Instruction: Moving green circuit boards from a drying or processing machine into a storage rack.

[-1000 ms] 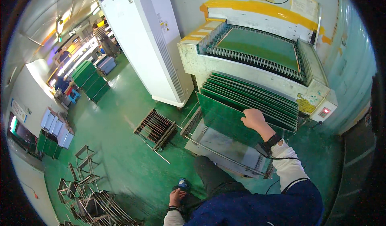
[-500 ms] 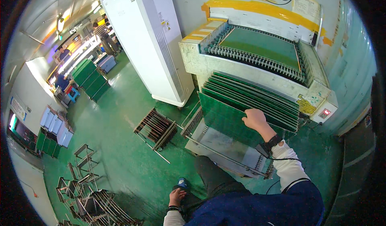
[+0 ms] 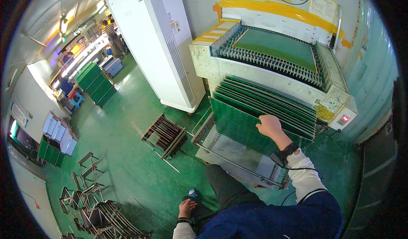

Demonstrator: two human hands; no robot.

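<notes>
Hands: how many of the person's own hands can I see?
2. The right hand rests on the top edge of the front green board. The left hand hangs low above the green floor.

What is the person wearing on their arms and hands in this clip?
Both hands are bare, no gloves. The right hand has a black wrist strap with a thin dark cable trailing from it, above a white sleeve. The left hand has a dark wristband and a white cuff.
</notes>
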